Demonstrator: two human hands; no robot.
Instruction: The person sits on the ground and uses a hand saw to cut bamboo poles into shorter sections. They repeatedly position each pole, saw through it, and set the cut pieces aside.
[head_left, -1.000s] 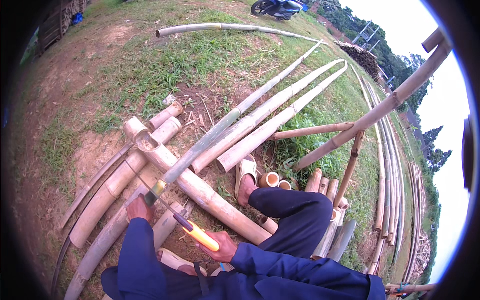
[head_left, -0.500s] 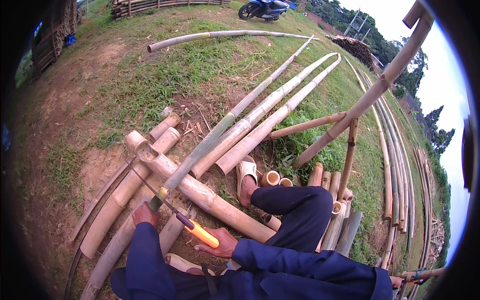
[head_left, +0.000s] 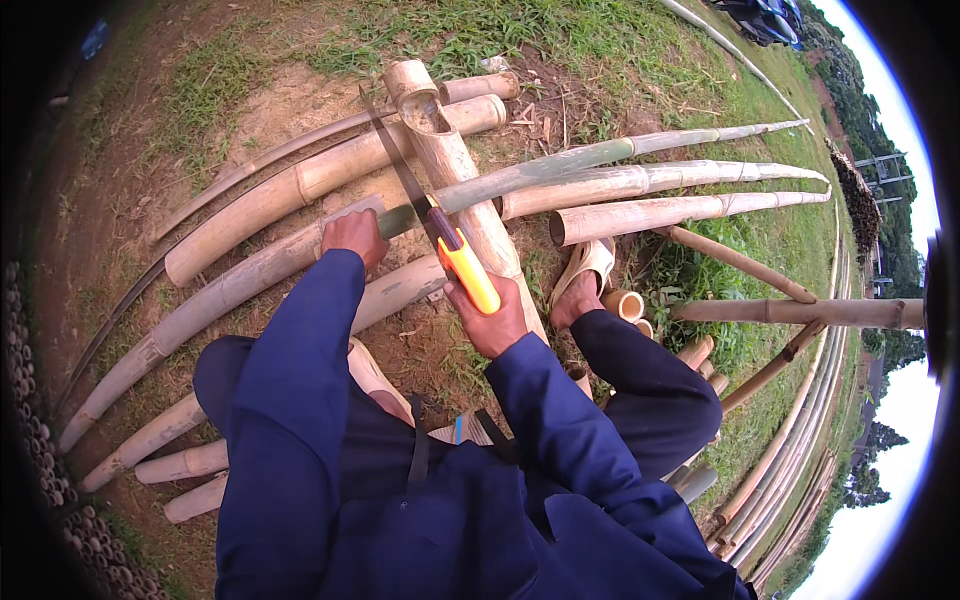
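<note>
My left hand (head_left: 355,237) is closed around the near end of a long, thin green bamboo pole (head_left: 580,158). The pole lies across a thick, pale bamboo log (head_left: 465,165) with a notch cut near its far end. In my right hand (head_left: 492,318) is a hand saw (head_left: 467,265) with an orange-yellow and dark handle. Its dark blade crosses the pole just right of my left hand, tip pointing away toward the notched log's far end. Whether the teeth are into the bamboo is too small to tell.
Several bamboo lengths (head_left: 240,265) lie to the left on bare soil. Two more long poles (head_left: 650,210) run off to the right. Short cut tubes (head_left: 625,305) stand by my sandalled foot (head_left: 580,290). A bamboo frame (head_left: 800,313) stands at the right, a motorbike (head_left: 765,20) far off.
My view has turned and tilted down, so the scene sits rotated in the picture. My left hand still grips the pole and my right the saw, whose blade still crosses the pole.
</note>
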